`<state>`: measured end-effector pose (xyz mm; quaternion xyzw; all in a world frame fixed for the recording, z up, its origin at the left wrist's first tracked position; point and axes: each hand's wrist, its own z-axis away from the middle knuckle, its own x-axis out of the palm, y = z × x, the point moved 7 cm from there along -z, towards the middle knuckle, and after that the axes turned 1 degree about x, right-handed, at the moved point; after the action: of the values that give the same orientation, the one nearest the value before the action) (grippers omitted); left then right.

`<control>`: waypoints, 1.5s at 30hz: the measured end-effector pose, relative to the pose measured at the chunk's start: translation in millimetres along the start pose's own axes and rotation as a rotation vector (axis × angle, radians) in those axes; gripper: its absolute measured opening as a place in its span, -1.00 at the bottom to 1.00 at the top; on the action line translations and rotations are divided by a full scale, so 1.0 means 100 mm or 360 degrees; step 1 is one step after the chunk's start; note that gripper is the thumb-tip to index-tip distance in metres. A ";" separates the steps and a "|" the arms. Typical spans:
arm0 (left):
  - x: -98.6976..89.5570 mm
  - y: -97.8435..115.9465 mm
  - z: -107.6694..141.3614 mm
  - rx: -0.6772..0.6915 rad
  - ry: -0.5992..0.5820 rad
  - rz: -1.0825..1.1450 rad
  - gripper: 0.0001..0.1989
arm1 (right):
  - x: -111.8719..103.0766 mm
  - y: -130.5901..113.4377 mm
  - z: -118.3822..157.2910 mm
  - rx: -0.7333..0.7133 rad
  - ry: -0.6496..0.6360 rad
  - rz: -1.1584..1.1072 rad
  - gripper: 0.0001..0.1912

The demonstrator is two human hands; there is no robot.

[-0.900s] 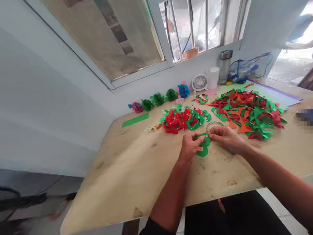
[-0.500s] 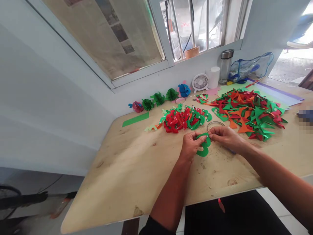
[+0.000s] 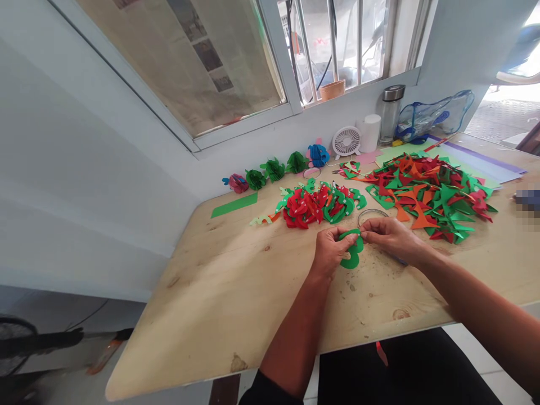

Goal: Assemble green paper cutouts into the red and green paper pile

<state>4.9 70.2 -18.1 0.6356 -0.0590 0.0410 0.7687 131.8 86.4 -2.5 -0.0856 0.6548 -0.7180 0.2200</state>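
Left hand (image 3: pixel 330 249) grips a flat, curvy green felt- or paper-like cut-out (image 3: pixel 351 261) between thumb and fingers, over the near-middle of the pale wooden table (image 3: pixel 219 292); probably steadying it. Right hand (image 3: pixel 390 236) has thumb and fingers pinched together at the piece's upper right edge, beside a small white square; what sits between the fingertips is too small to tell. Likely a fine-work grip: one holds, one picks.

Just beyond the right hand, a thin clear ring (image 3: pixel 372 211), maybe a tape roll, seemingly kept within reach. Past the hands, a heap of red and green curved pieces (image 3: pixel 310 207) with white squares; to its right, a bigger pile of red, orange and green offcuts (image 3: pixel 436 197), presumably kept apart to avoid mixing.

Farther, pink, green and blue folded-paper ornaments (image 3: pixel 274 170) line the wall, likely out of the way, then a small white fan (image 3: pixel 346 141).
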 end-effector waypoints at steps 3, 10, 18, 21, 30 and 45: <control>-0.02 0.01 -0.01 0.0054 0.0057 -0.0070 -0.82 | 0.00 -0.02 0.00 -0.0042 -0.0005 -0.0004 -0.78; 0.00 0.02 -0.01 0.0122 0.0089 -0.0165 -0.86 | -0.05 0.09 -0.05 -0.0060 0.0070 0.0132 -0.73; 0.02 0.07 -0.02 0.0150 0.0004 -0.0055 -0.90 | -0.08 0.13 -0.07 -0.0059 0.0118 0.0170 -0.75; 0.02 0.05 -0.02 0.0144 0.0001 -0.0056 -0.90 | -0.07 0.11 -0.05 -0.0094 0.0097 0.0178 -0.76; 0.02 0.04 0.00 0.0083 0.0031 -0.0094 -0.85 | -0.07 0.08 -0.04 -0.0109 0.0113 0.0271 -0.80; 0.03 0.03 0.00 0.0107 0.0025 -0.0160 -0.87 | -0.06 -0.03 -0.03 -0.0227 0.0180 0.0552 -0.72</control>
<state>7.3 70.5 -15.1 0.6629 -0.0194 0.0093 0.7484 135.7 91.9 1.1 0.0537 0.7203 -0.6247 0.2967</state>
